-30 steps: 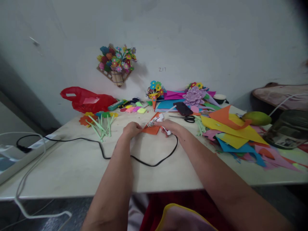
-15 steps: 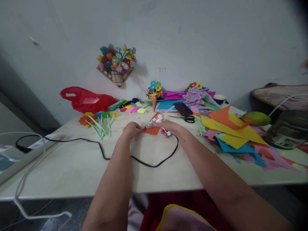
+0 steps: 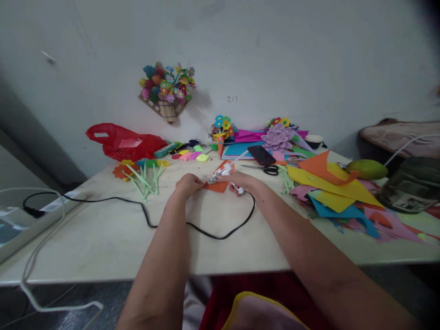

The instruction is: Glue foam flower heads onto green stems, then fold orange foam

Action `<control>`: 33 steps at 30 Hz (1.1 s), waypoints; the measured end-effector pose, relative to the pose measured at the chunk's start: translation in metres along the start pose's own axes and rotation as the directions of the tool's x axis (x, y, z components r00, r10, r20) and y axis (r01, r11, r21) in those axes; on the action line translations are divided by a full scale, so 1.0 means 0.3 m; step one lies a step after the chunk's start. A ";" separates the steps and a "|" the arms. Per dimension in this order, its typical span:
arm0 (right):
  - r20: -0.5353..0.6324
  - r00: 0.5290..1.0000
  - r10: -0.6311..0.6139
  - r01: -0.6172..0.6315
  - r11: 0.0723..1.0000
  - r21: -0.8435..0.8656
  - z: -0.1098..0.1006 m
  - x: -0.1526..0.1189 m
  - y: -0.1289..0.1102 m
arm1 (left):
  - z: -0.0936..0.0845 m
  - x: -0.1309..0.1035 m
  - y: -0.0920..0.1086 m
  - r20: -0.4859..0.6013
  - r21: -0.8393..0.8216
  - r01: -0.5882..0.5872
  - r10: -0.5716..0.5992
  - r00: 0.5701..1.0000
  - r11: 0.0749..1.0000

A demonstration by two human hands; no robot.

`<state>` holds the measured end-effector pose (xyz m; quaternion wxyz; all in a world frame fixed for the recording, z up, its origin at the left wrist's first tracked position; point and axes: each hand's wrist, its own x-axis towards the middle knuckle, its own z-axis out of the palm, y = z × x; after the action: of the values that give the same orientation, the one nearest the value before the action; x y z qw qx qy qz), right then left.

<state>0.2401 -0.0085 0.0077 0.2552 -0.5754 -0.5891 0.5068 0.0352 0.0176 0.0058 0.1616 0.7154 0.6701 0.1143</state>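
An orange sheet (image 3: 217, 187) of paper or foam lies on the table in front of me. My left hand (image 3: 188, 184) pinches its left edge with closed fingers. Over the sheet, my right hand (image 3: 244, 181) is wrapped round a white hot glue gun (image 3: 226, 170), its nozzle end pointing left toward the sheet near my left fingertips. A pale glue stick sticks out behind the gun, and its black cord (image 3: 220, 238) loops across the table under my left forearm. The exact nozzle tip is too small to make out.
Black scissors (image 3: 271, 170) and a phone (image 3: 261, 155) lie beyond my right hand. Coloured sheets and scraps (image 3: 338, 190) pile up at right by a glass jar (image 3: 410, 185). Green stems with flowers (image 3: 146, 181) lie left, near a red bag (image 3: 127, 142). A power strip (image 3: 44, 215) edges the table.
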 end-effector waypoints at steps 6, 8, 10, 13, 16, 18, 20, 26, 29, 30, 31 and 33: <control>-0.032 0.999 0.007 -0.006 1.000 0.021 0.002 0.005 -0.004 | -0.006 -0.010 0.009 -0.001 0.024 0.009 -0.009 1.000 1.000; -0.056 0.998 0.001 0.001 0.999 0.037 -0.001 0.006 -0.005 | -0.008 -0.014 0.013 -0.009 0.041 0.020 -0.020 1.000 0.999; -0.089 0.996 0.005 0.000 0.999 0.048 -0.005 0.006 -0.005 | -0.009 -0.015 0.014 -0.010 0.054 0.022 -0.022 1.000 0.998; -0.125 0.992 0.017 -0.010 0.998 0.056 -0.011 0.001 -0.004 | -0.008 -0.012 0.012 -0.009 0.059 0.019 -0.018 1.000 0.998; -0.149 0.988 0.034 -0.027 0.999 0.045 -0.016 -0.004 -0.002 | -0.008 -0.009 0.008 -0.009 0.068 0.024 -0.024 1.000 0.997; -0.157 0.987 0.031 -0.024 0.999 0.044 -0.019 -0.004 0.001 | -0.009 -0.009 0.007 -0.011 0.076 0.018 -0.017 1.000 0.997; -0.163 0.986 0.023 -0.014 0.998 0.055 -0.022 0.001 0.007 | -0.012 -0.012 0.007 -0.014 0.082 0.006 -0.004 1.000 0.997; -0.179 0.984 0.022 -0.009 0.997 0.070 -0.033 0.017 0.030 | -0.027 -0.028 0.018 0.027 0.030 0.028 -0.029 0.999 0.999; -0.171 0.985 0.024 -0.015 0.998 0.056 -0.035 0.016 0.030 | -0.030 -0.032 0.023 -0.007 0.017 0.058 -0.058 0.998 0.998; -0.168 0.985 0.026 -0.018 0.999 0.052 -0.035 0.015 0.030 | -0.028 -0.032 0.023 -0.035 0.023 0.069 -0.068 0.997 0.997; -0.167 0.986 0.029 -0.021 0.999 0.048 -0.035 0.015 0.029 | -0.024 -0.030 0.023 -0.069 0.032 0.075 -0.073 0.995 0.997; -0.168 0.985 0.032 -0.024 0.999 0.048 -0.034 0.014 0.027 | -0.011 -0.025 0.023 -0.157 0.071 0.061 -0.050 0.986 0.996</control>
<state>0.2517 -0.0028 0.0030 0.3102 -0.6185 -0.5456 0.4728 0.0399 0.0101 0.0118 0.0848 0.6910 0.7042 0.1394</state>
